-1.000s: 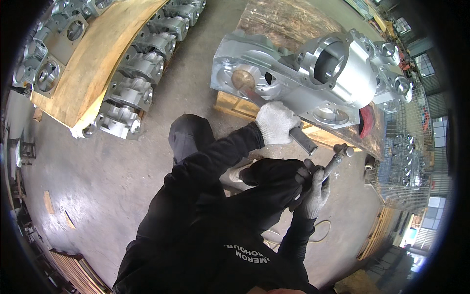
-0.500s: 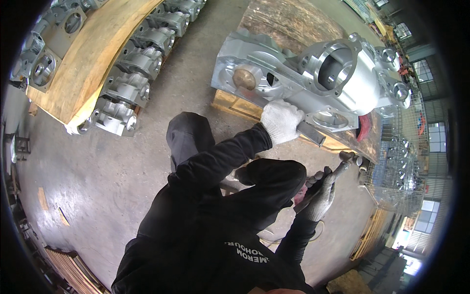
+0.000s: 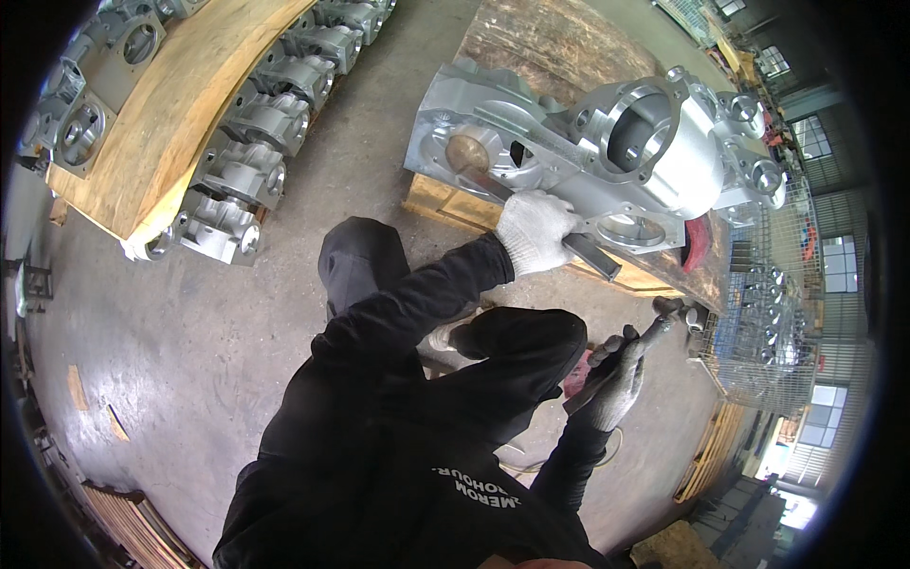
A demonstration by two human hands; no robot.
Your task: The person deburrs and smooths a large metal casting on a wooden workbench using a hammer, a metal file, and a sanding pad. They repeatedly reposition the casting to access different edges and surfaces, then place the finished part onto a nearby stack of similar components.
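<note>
My left hand (image 3: pixel 538 230), in a white work glove, is closed round the flat metal handle of a hammer-like tool (image 3: pixel 595 258). The tool's round brownish head (image 3: pixel 467 152) is against or just in front of the left end of a large silver metal casting (image 3: pixel 531 121). This casting lies on a wooden-topped stand and has wide bored openings. Lower right, my right hand (image 3: pixel 618 391), in a grey-white glove, is by my knee with bent fingers round something dark and narrow. What that thing is, I cannot make out.
At the upper left a wooden board (image 3: pixel 152 123) has rows of similar castings (image 3: pixel 248 175) around it. A wire cage (image 3: pixel 773 360) with metal parts stands at the right. Behind my right arm, a pale hose (image 3: pixel 611 450) lies on the concrete floor. A red object (image 3: pixel 697 244) is beside the casting.
The casting and surroundings sit slightly further left in view. My left hand and the tool have shifted a little left and down. My right hand keeps nearly the same pose.
</note>
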